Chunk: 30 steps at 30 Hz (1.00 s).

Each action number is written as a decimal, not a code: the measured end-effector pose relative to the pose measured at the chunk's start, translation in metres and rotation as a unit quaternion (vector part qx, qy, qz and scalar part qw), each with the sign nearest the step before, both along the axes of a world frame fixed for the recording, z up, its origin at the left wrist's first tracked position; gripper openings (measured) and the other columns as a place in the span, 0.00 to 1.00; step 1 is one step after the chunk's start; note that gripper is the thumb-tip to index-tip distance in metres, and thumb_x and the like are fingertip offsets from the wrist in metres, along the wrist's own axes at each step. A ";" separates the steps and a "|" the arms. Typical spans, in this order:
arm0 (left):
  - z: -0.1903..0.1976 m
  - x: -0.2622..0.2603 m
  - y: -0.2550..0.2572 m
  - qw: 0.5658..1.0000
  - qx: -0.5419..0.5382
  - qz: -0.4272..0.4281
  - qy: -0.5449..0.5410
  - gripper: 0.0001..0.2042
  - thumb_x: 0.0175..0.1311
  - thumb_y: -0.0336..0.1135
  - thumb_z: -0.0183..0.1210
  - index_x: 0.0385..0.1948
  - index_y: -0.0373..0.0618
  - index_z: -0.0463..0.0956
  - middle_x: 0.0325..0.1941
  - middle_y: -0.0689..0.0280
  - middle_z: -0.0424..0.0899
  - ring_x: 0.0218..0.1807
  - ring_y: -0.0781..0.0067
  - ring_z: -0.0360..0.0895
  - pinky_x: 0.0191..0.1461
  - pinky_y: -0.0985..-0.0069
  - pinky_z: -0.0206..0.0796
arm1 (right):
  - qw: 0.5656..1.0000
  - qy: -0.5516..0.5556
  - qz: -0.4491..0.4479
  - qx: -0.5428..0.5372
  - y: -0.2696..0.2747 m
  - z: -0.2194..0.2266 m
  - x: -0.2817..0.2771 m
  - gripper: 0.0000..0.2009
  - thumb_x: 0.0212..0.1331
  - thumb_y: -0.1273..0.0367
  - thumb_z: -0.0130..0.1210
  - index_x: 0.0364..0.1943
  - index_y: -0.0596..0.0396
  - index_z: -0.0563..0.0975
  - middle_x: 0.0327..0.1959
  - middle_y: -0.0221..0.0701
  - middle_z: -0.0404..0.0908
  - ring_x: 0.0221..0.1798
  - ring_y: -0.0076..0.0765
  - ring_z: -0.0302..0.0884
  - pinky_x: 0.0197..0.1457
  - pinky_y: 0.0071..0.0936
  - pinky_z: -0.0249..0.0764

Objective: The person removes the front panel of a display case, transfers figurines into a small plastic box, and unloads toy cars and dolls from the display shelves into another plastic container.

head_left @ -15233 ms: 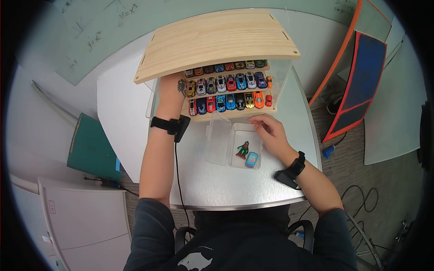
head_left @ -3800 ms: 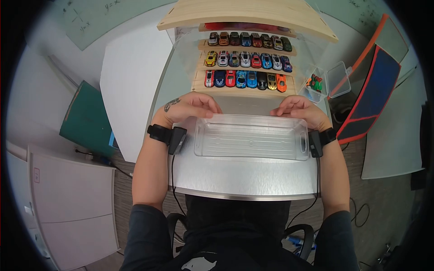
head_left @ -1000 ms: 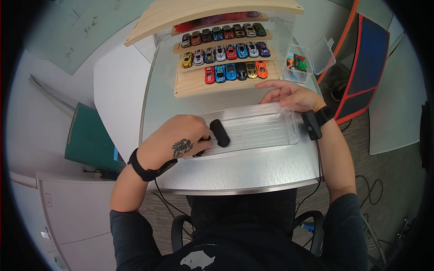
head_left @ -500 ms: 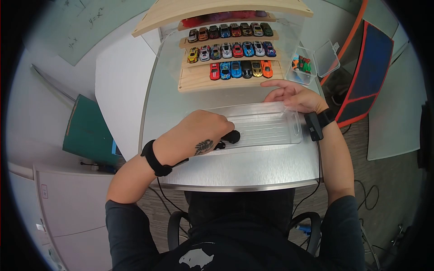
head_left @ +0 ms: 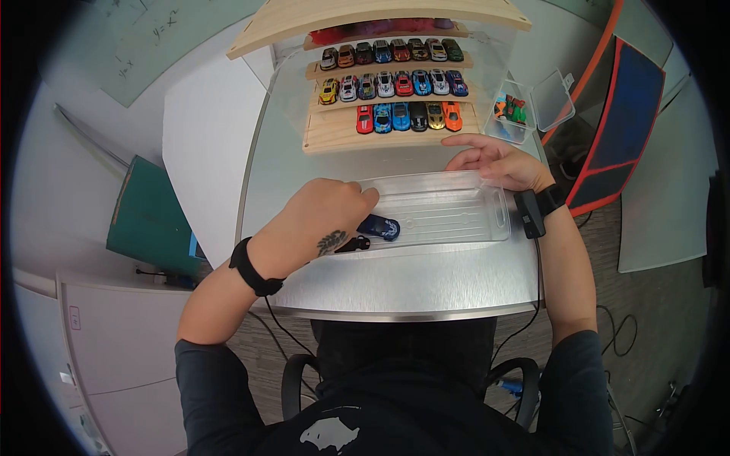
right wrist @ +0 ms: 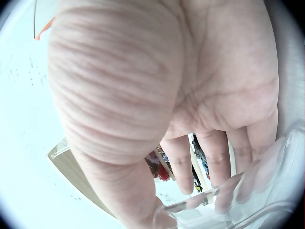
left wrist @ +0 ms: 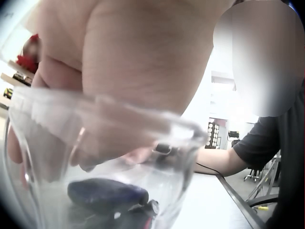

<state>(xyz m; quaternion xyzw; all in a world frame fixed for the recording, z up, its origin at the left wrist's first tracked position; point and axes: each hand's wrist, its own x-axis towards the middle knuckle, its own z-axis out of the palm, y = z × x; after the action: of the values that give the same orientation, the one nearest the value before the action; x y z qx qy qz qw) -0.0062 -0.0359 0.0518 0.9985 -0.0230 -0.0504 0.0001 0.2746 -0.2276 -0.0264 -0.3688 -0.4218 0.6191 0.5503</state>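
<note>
My left hand [head_left: 315,220] reaches over the left end of a long clear plastic bin [head_left: 449,234]. Below its fingers lies a dark blue toy car [head_left: 380,226], wheels down, with a pale pattern on its hood. The left wrist view shows the fingertips just above that car [left wrist: 107,193], behind the bin's wall. A second toy car [head_left: 355,244], mostly black from here, lies beside it, partly hidden by the hand. My right hand [head_left: 506,163] rests at the bin's far right corner, thumb on the rim and index finger straight; its fingers [right wrist: 214,157] spread beyond the wall.
Behind the bin stands a wooden-topped display case [head_left: 380,23] with rows of toy cars [head_left: 384,85] on stepped shelves. An open clear box [head_left: 525,137] with small colourful toys sits right of it. The metal table's front edge [head_left: 426,311] is near the body.
The small box went right and the long bin came in. Two cars left the bottom shelf's left end and now lie in the bin. The dark blue one was turned wheels down; my left hand drew back slightly.
</note>
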 end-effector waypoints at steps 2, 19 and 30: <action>0.007 -0.002 -0.001 0.998 0.026 -0.024 -0.049 0.05 0.63 0.28 0.57 0.28 0.38 0.76 0.27 0.59 0.83 0.31 0.53 0.82 0.38 0.63 0.74 | 1.000 -0.003 -0.005 -0.003 0.000 -0.001 0.000 0.35 0.59 0.72 0.62 0.72 0.59 0.61 0.57 0.43 0.80 0.64 0.35 0.73 0.73 0.29 0.60; 0.003 -0.003 0.009 0.996 -0.060 -0.039 0.051 0.09 0.52 0.28 0.66 0.33 0.39 0.76 0.28 0.57 0.84 0.35 0.51 0.83 0.40 0.61 0.74 | 1.000 0.025 0.003 -0.010 0.001 0.003 -0.003 0.38 0.56 0.74 0.63 0.72 0.60 0.59 0.57 0.46 0.79 0.61 0.40 0.77 0.69 0.32 0.68; 0.001 -0.011 0.017 0.987 -0.141 -0.025 0.073 0.04 0.55 0.26 0.60 0.31 0.40 0.77 0.26 0.55 0.83 0.32 0.50 0.82 0.38 0.63 0.72 | 1.000 0.012 -0.006 -0.016 0.002 0.003 -0.002 0.38 0.56 0.73 0.63 0.72 0.60 0.59 0.58 0.47 0.78 0.63 0.42 0.75 0.70 0.33 0.67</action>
<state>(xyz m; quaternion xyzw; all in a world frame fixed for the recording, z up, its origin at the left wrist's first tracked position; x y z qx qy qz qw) -0.0176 -0.0187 0.0528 0.9812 -0.0550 -0.1194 0.1414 0.2722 -0.2261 -0.0235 -0.3725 -0.4026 0.6270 0.5531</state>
